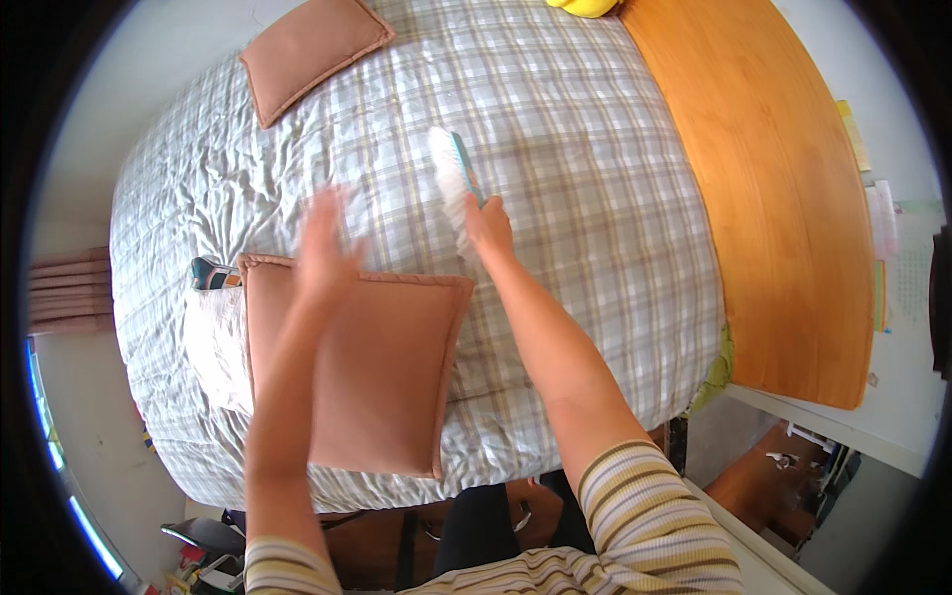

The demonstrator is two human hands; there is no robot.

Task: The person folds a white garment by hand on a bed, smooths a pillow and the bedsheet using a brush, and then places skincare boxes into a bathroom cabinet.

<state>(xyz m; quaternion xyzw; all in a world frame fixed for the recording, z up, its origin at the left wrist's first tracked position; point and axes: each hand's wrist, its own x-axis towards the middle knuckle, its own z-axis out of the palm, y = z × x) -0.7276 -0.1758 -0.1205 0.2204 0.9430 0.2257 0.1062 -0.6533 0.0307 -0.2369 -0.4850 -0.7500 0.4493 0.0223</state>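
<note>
A bed brush (pixel 462 160) with white bristles and a blue back is gripped in my right hand (pixel 491 227), over the plaid quilt (pixel 580 186). My left hand (pixel 327 242), blurred, has its fingers apart and holds nothing. It is over the top edge of a brown cushion (pixel 379 372); whether it touches the cushion I cannot tell. Partly beneath that cushion's left side lies a whitish cloth item (pixel 216 342). A dark teal patterned thing (pixel 212 274) pokes out just above it.
Another brown cushion (pixel 316 56) lies at the bed's far left. A wooden headboard or panel (pixel 781 193) borders the right side, with a yellow object (pixel 586 6) near its far end. A green cloth (pixel 715 375) hangs at the near right corner. My legs (pixel 480 528) are by the near edge.
</note>
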